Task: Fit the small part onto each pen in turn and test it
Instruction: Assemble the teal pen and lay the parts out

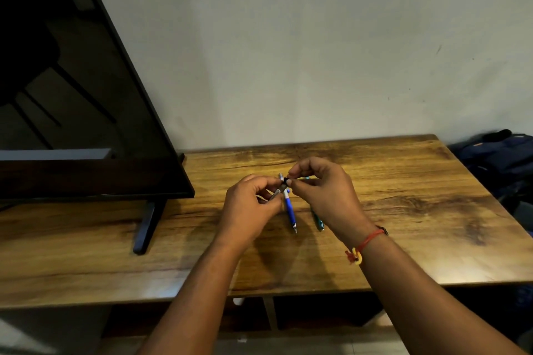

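Pen [278,191], grey: gripped in left hand [248,207] above counter [403,210] middle, long axis rising rightward toward right hand [323,190]. Small part [285,181], black: pinched by right fingers [300,182] at its upper end. Blue pen [290,210], green pen [317,219]: lying beneath.

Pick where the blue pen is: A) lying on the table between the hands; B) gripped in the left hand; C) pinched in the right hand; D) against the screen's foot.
A: the blue pen lies on the table; the left hand holds a grey pen, the right hand pinches a small black part.
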